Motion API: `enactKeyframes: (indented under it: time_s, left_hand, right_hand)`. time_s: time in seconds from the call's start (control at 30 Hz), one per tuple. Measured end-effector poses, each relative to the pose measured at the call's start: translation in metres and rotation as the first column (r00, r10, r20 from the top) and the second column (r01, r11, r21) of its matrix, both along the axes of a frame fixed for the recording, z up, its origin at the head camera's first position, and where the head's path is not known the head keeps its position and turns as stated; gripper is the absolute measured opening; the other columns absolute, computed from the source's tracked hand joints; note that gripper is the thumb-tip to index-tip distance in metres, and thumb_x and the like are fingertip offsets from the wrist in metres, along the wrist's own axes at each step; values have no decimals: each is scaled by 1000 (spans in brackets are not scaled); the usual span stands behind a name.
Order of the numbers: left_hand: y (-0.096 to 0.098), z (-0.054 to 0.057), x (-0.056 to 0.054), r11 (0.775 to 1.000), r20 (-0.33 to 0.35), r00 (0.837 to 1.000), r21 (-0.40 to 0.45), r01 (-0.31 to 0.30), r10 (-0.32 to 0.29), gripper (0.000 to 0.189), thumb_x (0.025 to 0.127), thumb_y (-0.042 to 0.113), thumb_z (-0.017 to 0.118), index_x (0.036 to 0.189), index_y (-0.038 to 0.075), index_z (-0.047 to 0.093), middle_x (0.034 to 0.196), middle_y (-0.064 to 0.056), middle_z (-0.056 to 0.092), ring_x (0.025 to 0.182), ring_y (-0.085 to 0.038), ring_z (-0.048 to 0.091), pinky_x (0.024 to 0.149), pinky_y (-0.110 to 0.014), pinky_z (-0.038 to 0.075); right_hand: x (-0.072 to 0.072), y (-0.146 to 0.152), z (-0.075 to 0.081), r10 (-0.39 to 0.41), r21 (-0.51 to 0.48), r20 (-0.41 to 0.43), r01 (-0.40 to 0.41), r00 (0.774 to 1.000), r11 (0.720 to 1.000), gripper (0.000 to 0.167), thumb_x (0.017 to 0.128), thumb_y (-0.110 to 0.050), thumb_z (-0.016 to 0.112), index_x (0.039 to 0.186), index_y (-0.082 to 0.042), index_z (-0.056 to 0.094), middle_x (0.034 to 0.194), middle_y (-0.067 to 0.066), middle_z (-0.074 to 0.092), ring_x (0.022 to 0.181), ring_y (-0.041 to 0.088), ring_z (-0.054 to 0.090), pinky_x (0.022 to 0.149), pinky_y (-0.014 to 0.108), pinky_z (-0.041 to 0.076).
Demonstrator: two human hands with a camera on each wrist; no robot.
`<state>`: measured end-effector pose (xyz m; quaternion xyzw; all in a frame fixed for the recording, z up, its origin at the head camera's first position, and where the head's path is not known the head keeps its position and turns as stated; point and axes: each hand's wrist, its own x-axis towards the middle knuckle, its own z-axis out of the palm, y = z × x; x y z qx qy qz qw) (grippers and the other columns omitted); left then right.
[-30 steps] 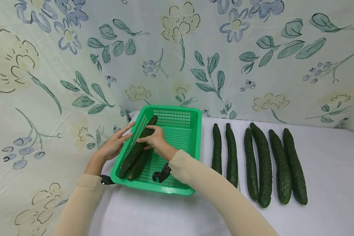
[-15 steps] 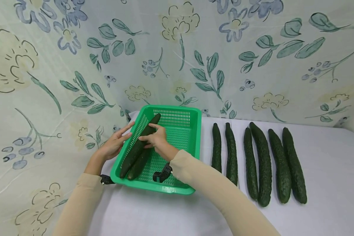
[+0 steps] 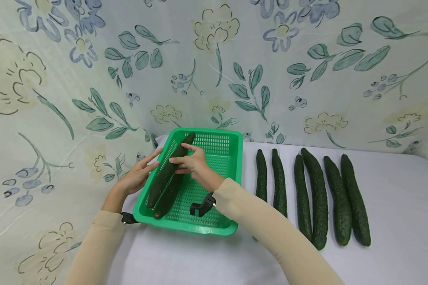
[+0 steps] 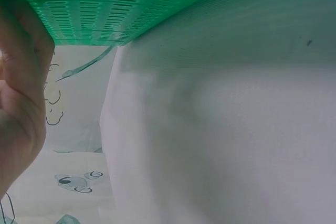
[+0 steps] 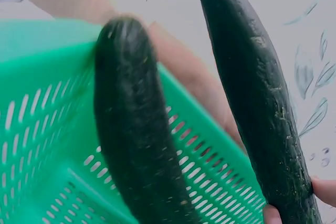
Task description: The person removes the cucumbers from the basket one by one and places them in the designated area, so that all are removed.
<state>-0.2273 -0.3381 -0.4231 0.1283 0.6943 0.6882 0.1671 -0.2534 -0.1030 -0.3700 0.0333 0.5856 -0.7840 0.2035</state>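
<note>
My right hand (image 3: 194,162) grips a long dark green cucumber (image 3: 162,182) inside the green plastic basket (image 3: 239,158). In the right wrist view the fingers (image 5: 325,190) pinch this cucumber (image 5: 257,77) near the bottom of the picture. Beside it, a second cucumber (image 3: 169,198) leans along the basket's left side, partly hidden by the hand and the held one. My left hand (image 3: 139,176) lies against the outside of the basket's left wall, fingers mostly straight. In the left wrist view that hand (image 4: 21,87) is next to the perforated wall (image 4: 105,14).
Right of the basket, several cucumbers (image 3: 319,198) lie in a row on the white tablecloth (image 3: 399,206). My right forearm crosses over the basket's near right corner and partly covers the nearest ones. A floral curtain (image 3: 214,71) hangs behind and at the left.
My right hand has moved slightly up and right with the cucumber, whose lower end has shifted away from the basket's near corner. The left hand has stayed in place.
</note>
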Motion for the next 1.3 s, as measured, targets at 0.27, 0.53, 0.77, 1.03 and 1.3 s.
enactKeyframes:
  time_s: [0.27,0.53,0.77,1.03,1.3]
  left_hand:
    - [0,-2,2,1000,14,1000,-2,-19,19,57,111,22,35,163,24,11,127,-3,64,101,-24,70,80,-42,57]
    - [-1,-2,4,999,4,999,-14,-40,40,57,111,23,37,163,25,13,120,-5,68,87,-19,72,74,-36,58]
    - [-1,-1,5,997,-2,998,-56,-59,59,58,110,26,40,162,26,14,104,-6,69,69,-13,67,65,-28,56]
    - [0,0,6,994,-13,997,-73,-76,76,58,110,26,39,162,25,14,129,-17,61,73,-14,69,69,-28,56]
    - [3,1,3,996,-6,998,-61,-59,59,59,110,26,40,163,24,12,95,-10,71,51,-9,57,57,-25,52]
  right_hand:
    - [4,19,27,100,-55,25,-98,995,994,70,82,8,78,143,-17,57,133,23,56,97,42,69,78,50,56]
    - [8,46,46,163,-33,8,-163,987,986,66,84,6,77,141,-20,58,116,20,67,89,36,71,77,46,58]
    - [12,68,50,197,-33,14,-196,980,980,65,86,6,75,143,-20,56,118,16,67,101,41,68,86,47,55]
    - [15,97,53,207,-34,-15,-208,978,978,65,87,7,73,144,-19,55,124,19,62,92,35,69,84,45,56]
    - [20,134,55,209,15,-56,-209,976,978,68,90,6,69,149,-20,49,139,26,48,101,31,67,79,39,57]
